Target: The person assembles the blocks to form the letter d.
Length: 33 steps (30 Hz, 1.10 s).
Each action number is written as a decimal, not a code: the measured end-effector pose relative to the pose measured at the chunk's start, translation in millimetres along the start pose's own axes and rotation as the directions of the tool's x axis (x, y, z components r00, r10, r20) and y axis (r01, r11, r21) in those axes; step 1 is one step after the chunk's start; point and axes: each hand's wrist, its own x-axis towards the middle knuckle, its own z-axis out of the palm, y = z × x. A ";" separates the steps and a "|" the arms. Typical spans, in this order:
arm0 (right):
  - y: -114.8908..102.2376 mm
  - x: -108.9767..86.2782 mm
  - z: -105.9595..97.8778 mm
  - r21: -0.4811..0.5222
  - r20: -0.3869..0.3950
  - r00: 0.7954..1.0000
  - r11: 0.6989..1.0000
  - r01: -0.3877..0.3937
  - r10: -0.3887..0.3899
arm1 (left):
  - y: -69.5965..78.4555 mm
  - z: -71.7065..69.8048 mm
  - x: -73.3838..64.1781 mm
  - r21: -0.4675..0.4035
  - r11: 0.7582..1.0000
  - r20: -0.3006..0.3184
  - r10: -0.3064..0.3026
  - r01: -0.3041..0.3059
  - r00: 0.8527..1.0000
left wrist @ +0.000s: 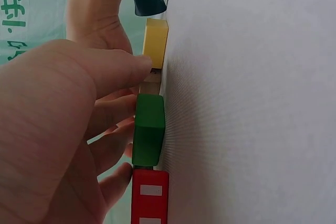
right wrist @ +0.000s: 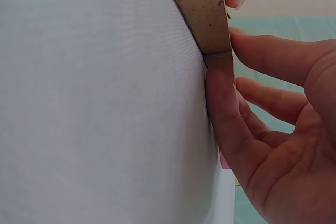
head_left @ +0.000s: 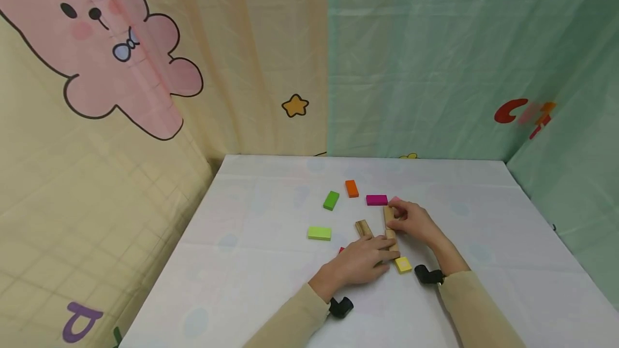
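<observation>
Two plain wooden blocks lie end to end on the white tabletop, a far block and a near block. My right hand pinches the far block, its thumb low against the side. Fingers of my left hand reach over the near block and touch its top. A yellow block sits at the near end of this row. Beside the left fingers lies another wooden block, slanted. In the left wrist view, a green block and a red block stand near that hand.
An arc of coloured blocks lies around the hands: light green, green, orange, magenta and pink, partly hidden. The white tabletop ends at printed curtains behind and at both sides.
</observation>
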 end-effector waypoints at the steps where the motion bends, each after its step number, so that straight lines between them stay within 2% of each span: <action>1: -0.5 0.4 0.4 -0.010 0.004 1.000 1.000 0.005 -0.005 | -0.1 0.1 -0.2 -0.001 1.000 -0.001 -0.001 0.001 1.000; 11: -2.5 2.1 -0.5 -0.009 0.035 0.999 1.000 -0.018 0.018 | -1.2 1.8 0.9 -0.008 1.000 -0.007 -0.005 0.005 1.000; 33: -1.9 2.7 1.3 0.000 0.037 0.999 1.000 -0.023 0.023 | -0.1 0.3 0.8 -0.003 1.000 -0.005 0.000 0.000 1.000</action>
